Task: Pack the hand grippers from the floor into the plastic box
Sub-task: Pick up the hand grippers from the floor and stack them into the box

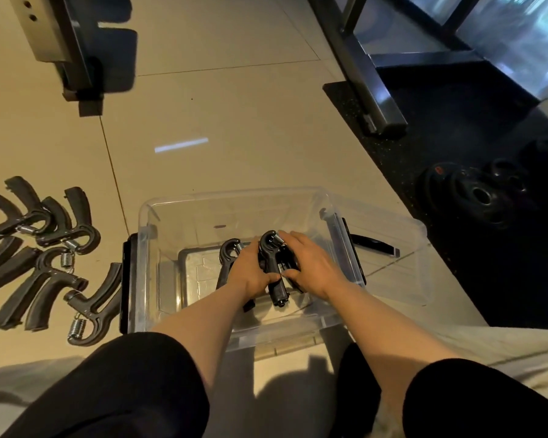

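Reaching into the plastic box (377, 222), the left hand (253, 273) and right hand (310, 263) are both clamping one hand gripper (271, 263), its long axis running 12 to 6 o'clock. The remaining grippers (45, 257) are lying on the floor (234, 121) at 9 o'clock, nearer the left hand, with the box wall between.

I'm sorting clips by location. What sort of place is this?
Most likely a gym or home workout room. Black weight plates lie on a dark rubber mat, a metal equipment frame stands on it, and hand grippers lie on the tiled floor.
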The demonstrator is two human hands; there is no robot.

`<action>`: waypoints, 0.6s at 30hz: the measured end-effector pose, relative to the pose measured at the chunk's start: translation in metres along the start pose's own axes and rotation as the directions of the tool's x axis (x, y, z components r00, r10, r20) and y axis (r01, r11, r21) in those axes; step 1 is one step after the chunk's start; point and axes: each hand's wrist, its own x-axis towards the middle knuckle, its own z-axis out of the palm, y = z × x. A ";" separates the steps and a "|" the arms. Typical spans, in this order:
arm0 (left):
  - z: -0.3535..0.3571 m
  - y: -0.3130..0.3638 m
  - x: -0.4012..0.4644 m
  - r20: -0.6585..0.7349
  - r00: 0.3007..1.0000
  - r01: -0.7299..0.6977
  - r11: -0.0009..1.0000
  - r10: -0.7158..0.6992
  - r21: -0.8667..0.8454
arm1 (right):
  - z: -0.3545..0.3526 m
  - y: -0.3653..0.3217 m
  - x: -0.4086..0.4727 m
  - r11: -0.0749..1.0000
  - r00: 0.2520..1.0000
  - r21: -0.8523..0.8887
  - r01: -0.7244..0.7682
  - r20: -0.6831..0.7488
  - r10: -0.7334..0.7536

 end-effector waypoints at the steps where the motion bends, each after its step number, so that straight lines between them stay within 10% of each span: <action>1: -0.003 0.002 -0.005 -0.003 1.000 -0.007 1.000 0.007 0.000 | -0.004 -0.002 -0.002 1.000 1.000 0.028 0.004 -0.015 -0.004; 18: -0.084 -0.007 -0.195 -0.649 0.761 -0.134 0.984 0.026 -0.118 | -0.032 -0.135 -0.075 0.906 0.884 0.076 0.415 -0.269 -0.383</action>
